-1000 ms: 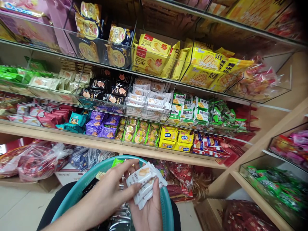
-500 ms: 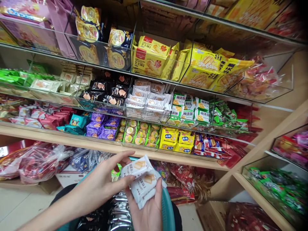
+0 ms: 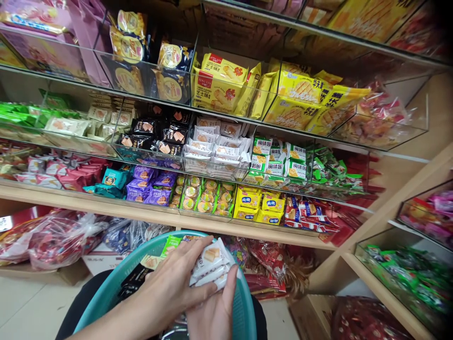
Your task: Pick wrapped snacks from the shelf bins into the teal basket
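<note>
Wooden shelving [image 3: 219, 230] with clear bins [image 3: 389, 137] — pale tiled floor [image 3: 21, 302], soft even light

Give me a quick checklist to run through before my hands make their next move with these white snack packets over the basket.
1. White packets gripped between both hands: ok.
2. Left hand on top of the stack, right hand beneath it: ok.
3. Stack squared up: not ok, packets fanned at slightly different angles.
4. Teal basket directly under the hands: ok.
5. Matching white packets bin on the middle shelf in view, unobstructed: ok.
6. Exact packet count in hand: cannot tell.
</note>
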Available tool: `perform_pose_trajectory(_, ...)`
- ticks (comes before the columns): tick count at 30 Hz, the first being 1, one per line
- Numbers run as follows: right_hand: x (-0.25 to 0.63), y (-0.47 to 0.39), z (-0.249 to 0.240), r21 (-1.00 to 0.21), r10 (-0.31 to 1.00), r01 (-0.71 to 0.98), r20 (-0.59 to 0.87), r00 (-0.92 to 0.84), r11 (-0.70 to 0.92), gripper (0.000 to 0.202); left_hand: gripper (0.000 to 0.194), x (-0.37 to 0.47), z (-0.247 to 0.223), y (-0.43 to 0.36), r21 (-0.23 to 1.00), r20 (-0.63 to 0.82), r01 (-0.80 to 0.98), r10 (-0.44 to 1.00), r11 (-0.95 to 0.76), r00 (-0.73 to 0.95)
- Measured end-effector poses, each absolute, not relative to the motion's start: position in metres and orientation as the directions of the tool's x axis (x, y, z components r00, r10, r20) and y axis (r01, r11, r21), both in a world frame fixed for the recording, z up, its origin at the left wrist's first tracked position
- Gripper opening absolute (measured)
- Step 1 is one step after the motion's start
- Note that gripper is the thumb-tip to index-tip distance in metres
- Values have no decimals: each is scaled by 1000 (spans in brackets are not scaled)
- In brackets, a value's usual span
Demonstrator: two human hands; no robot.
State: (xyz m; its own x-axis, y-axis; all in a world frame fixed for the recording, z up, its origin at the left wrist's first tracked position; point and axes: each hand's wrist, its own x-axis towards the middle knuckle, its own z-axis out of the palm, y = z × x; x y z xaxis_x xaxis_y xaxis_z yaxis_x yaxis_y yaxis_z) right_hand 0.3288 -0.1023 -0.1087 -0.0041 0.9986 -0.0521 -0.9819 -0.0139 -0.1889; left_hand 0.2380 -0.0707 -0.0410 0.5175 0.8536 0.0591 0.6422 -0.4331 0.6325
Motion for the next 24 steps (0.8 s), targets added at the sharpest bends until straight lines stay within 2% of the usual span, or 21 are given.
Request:
perform_pose_trajectory(4, 330, -103, -103, -169, 995, -986, -94, 26, 10, 49, 58, 233, -34, -66, 739, 35, 548, 834, -392, 550)
perform_pose_trajectory(8, 336, -102, -96, -126, 997, -992, -70, -12, -21, 52, 62, 223, -20, -57, 848, 23, 426, 826, -314, 563)
perform_pose_trajectory(11, 342, -102, -94, -123, 997, -990, -28, -68, -71, 55, 65, 213, -10, -52, 887, 53, 353, 825, -298, 563)
perform_pose_trajectory(13, 344, -102, -96, -133, 994, -985, -15, -107, -108, 58, 64, 206, -7, -50, 873, 64, 371, 829, -316, 556)
perform_pose_trajectory(16, 346, -103, -100, -177, 979, -963, -51, -198, -204, 59, 67, 196, -8, -47, 760, 115, 485, 823, -433, 556)
perform_pose_trajectory(20, 350, -105, -103, -322, 918, -861, -111, -380, -395, 73, 69, 188, -12, -45, 640, 114, 549, 773, -538, 624)
perform_pose_trajectory(22, 351, -104, -102, -353, 916, -846, -124, -382, -400, 71, 69, 190, -14, -43, 630, 98, 567, 779, -531, 619)
perform_pose_trajectory(24, 349, -100, -100, -330, 951, -892, -117, -286, -309, 61, 68, 196, -16, -43, 659, 100, 558, 794, -504, 599)
